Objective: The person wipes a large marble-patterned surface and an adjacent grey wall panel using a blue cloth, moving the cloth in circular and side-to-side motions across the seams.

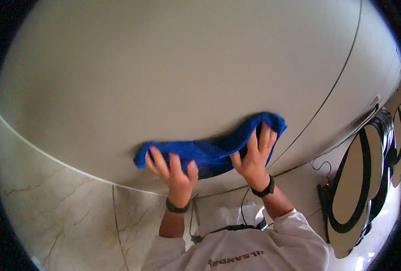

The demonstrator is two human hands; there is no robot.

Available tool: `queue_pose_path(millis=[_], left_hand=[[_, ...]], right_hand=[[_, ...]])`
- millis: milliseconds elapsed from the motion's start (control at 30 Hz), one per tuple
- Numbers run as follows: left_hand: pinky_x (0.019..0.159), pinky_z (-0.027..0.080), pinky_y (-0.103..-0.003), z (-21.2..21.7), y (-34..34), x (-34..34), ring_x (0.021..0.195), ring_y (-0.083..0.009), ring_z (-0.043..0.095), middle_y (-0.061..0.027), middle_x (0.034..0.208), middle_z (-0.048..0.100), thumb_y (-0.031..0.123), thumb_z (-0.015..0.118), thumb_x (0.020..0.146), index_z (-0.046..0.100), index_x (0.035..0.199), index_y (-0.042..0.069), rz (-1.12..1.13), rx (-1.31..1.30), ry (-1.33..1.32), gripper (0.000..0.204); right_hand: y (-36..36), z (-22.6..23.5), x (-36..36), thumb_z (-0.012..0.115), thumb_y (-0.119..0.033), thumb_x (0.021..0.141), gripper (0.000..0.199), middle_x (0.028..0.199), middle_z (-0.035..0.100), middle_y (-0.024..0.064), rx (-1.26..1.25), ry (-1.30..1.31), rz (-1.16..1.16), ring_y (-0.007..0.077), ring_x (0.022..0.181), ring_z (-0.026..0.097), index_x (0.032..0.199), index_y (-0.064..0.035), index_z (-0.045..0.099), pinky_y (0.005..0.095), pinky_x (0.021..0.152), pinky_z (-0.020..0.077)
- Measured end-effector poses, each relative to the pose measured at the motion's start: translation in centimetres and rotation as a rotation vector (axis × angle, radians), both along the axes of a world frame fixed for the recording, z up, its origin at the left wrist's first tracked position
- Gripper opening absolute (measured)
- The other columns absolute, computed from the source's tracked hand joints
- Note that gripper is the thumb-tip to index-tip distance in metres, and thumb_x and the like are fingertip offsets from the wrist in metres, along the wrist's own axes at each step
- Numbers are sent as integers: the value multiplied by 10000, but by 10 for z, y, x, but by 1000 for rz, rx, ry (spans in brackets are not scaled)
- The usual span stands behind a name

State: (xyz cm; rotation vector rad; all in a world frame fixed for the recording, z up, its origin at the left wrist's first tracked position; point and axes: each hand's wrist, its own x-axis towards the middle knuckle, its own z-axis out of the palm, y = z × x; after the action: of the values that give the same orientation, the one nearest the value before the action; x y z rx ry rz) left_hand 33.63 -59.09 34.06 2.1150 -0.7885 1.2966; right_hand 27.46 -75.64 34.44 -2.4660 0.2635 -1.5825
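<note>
A crumpled blue cloth (196, 153) lies in a long wavy strip against a broad, smooth beige surface (178, 67). My left hand (175, 178) grips its left end, fingers spread over the fabric and thumb at the lower edge. Higher up, my right hand (254, 160) has hold of the right end, with the fingertips partly sunk in the folds. Each wrist wears a dark band. Between my hands the cloth sags a little and its top edge is folded over. What lies under the cloth is hidden.
A dark seam (329, 97) curves down the beige surface on the right. Beige-and-black padded chairs (354, 176) stand at the far right, beside a thin dark cable (324, 165). Marble-patterned tiles (69, 203) with a dark joint lie at the lower left, past a pale edge strip.
</note>
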Motion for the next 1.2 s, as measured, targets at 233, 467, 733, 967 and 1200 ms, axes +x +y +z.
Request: queue_pose_path(millis=[233,467,733,967,1200], left_hand=[[855,129,-562,-76,-20,-11,1098,-457,134,-235,1240,137,220,426,731,447,816,-41,-73,169,131,276],[889,92,-535,3,-82,-20,1129,-427,113,-232,1242,157,257,289,803,337,1050,-2,-25,84,-60,362],[840,188,-552,-53,-115,-58,1062,-450,208,-259,1186,214,204,466,703,486,822,-17,61,150,145,252],[876,134,-536,4,-149,-59,1104,-437,156,-242,1220,197,196,360,760,358,1007,-14,2,235,22,325],[868,134,-544,-55,-143,-71,1108,-439,135,-238,1248,102,176,443,729,417,888,-49,55,236,188,276]], right_hand=[[-2,-79,-8,599,-217,547,473,796,418,23,-96,181,191,225,765,395,1009,-189,500,407,717,318],[-57,-7,-11,588,-280,606,430,890,443,29,-54,-13,146,221,811,402,1014,-183,494,409,803,274],[-99,-47,-48,602,-214,544,506,875,442,39,14,87,301,240,830,409,1034,-168,485,412,729,318],[-136,-12,-43,599,-295,574,453,877,437,38,-3,1,170,237,804,399,1005,-204,493,444,803,280],[-157,-71,-67,609,-244,568,439,906,422,94,105,121,234,277,837,382,973,-114,500,468,753,264]])
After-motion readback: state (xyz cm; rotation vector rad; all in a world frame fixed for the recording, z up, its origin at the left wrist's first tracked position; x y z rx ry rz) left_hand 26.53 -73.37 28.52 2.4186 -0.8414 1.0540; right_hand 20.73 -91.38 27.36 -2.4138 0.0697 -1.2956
